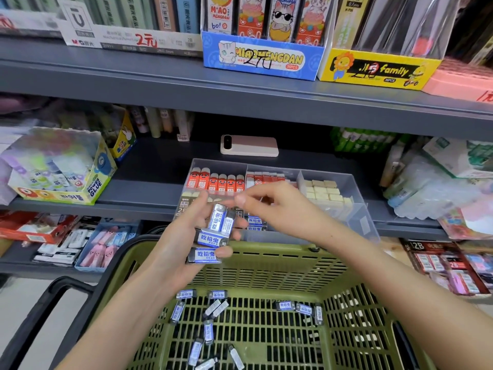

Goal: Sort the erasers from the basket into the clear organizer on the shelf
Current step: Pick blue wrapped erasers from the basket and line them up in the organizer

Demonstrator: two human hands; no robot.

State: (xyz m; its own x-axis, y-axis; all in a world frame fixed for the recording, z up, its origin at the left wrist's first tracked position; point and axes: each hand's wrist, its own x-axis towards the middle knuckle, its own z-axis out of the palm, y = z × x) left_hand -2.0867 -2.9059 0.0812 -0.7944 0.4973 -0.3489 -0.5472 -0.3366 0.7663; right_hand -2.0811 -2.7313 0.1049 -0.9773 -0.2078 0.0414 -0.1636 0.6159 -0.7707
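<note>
My left hand (pixel 186 236) grips several blue-and-white erasers (pixel 210 237) stacked in its palm, above the far rim of the green basket (pixel 266 265). My right hand (pixel 269 206) hovers just right of that stack, over the clear organizer (pixel 333 182), fingers extended toward the top eraser; whether it pinches anything I cannot tell. More of the same erasers (pixel 210 329) lie scattered on the basket floor. The organizer on the shelf holds red erasers (pixel 216 181) at the back left, cream ones (pixel 325 193) at the right and blue-and-white ones (pixel 254 221) at the front.
A pink phone (pixel 249 146) lies on the shelf behind the organizer. A glue box (pixel 61 166) stands at the left, plastic packs (pixel 437 182) at the right. The upper shelf edge (pixel 240 102) overhangs. Lower shelves hold more stationery boxes.
</note>
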